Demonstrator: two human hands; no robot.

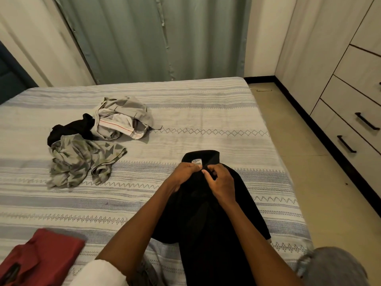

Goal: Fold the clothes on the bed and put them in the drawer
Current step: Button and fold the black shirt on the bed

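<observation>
The room was dimly and warmly lit, with a yellowish cast on the walls beside the curtain [152,38]. Shadows lay soft and faint on the bed [206,112]. Wide-angle distortion bowed the lines far from the bed's middle. The black shirt [206,234] lost all detail. Nearest the camera, the red garment [41,256] was blurred.

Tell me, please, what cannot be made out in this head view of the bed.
- Black collared shirt: its front, under the left hand, right hand and forearms.
- Small white neck label: print too small.
- Dark red garment: cut off by the bottom-left edge.
- Crumpled black garment: partly buried under the pile.
</observation>
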